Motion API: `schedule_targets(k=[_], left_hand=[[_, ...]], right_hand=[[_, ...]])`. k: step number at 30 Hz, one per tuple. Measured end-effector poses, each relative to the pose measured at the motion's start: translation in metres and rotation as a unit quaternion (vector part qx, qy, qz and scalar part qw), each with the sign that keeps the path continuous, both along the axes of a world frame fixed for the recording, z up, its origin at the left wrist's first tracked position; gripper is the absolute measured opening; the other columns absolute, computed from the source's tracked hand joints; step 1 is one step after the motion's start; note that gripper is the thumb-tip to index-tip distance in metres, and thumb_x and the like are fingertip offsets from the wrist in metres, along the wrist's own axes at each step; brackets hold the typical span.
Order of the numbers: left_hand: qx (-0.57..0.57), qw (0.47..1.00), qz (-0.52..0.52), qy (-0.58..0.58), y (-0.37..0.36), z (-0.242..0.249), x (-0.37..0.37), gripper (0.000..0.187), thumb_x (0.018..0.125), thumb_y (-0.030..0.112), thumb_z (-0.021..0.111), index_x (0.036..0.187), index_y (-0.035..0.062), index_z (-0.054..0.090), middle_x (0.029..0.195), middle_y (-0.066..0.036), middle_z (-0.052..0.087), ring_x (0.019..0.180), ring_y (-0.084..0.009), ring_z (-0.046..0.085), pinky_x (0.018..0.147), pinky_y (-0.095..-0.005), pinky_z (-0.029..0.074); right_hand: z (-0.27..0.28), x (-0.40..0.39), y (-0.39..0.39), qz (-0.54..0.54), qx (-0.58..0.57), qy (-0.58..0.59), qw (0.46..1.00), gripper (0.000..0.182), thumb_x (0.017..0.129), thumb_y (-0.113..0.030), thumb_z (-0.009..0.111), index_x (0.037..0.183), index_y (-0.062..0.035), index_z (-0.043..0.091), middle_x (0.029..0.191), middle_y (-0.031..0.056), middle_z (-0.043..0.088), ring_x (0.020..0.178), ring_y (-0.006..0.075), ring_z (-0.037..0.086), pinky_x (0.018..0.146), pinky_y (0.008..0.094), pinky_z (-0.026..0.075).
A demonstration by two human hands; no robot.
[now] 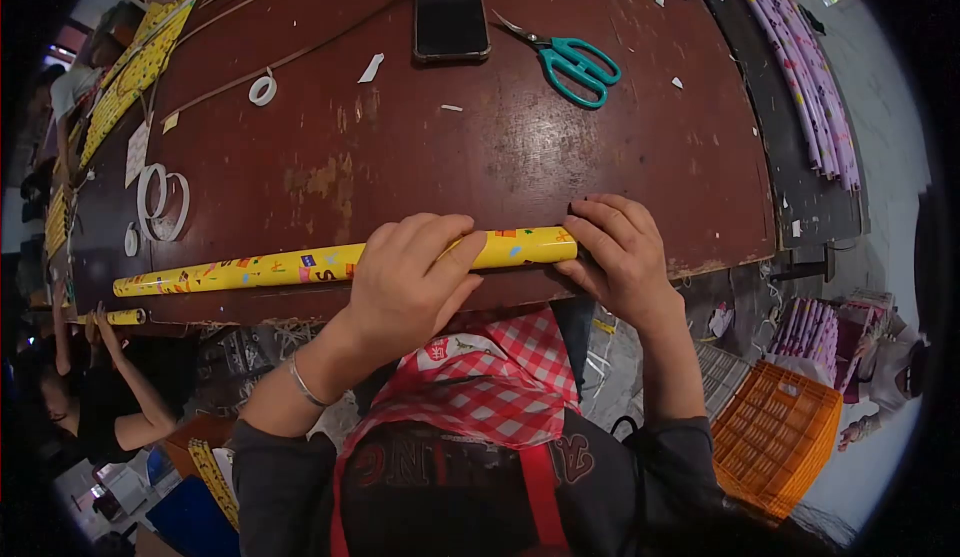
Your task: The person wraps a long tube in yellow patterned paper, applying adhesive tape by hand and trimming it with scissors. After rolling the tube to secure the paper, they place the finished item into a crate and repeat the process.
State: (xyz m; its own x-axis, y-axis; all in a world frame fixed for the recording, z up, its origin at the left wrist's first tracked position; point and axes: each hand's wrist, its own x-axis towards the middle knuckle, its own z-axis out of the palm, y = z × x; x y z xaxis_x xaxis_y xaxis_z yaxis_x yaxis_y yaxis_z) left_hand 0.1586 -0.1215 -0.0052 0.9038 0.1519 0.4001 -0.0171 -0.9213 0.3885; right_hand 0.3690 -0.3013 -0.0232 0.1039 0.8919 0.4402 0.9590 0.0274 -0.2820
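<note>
A long roll of yellow printed paper [250,271] lies along the near edge of the dark red table [350,157]. My left hand [410,272] is wrapped over the roll right of its middle, fingers curled on top and thumb toward me. At the roll's right end, my right hand [618,252] has its fingers and thumb closed around the tip. The fingers hide the very end of the roll. Teal-handled scissors [575,67] with curved blades lie farther back, beside a black phone [450,17].
White tape rings [163,204] lie at the left, a smaller roll of tape [262,90] farther back. Purple rolls [800,77] rest at the right, yellow rolls [130,77] at the far left. An orange crate [780,437] stands below right. A co-worker's hand [103,325] holds another yellow roll.
</note>
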Motion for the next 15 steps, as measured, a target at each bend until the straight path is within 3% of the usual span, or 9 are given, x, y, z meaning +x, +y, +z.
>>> schedule_targets(k=[8,15], left_hand=[[0.013,0.997,-0.011,-0.076,0.000,-0.017,0.000,0.029,0.071,0.007,0.077,0.097,0.0049,0.067,0.105,-0.011,0.068,0.092,-0.0281,0.066,0.073,-0.0386,0.047],[-0.002,0.997,0.004,-0.076,-0.001,-0.016,0.002,0.026,0.072,0.009,0.077,0.095,0.0052,0.067,0.106,-0.012,0.068,0.091,-0.0281,0.067,0.071,-0.0388,0.048]], right_hand=[[-0.002,0.001,-0.001,0.000,0.005,0.005,1.000,0.043,0.072,-0.026,0.081,0.107,-0.0076,0.067,0.110,0.0108,0.065,0.105,0.0310,0.061,0.088,0.0431,0.050],[-0.002,0.001,-0.002,0.002,-0.002,0.006,1.000,0.043,0.072,-0.026,0.081,0.108,-0.0080,0.067,0.111,0.0106,0.065,0.106,0.0309,0.060,0.088,0.0432,0.050]])
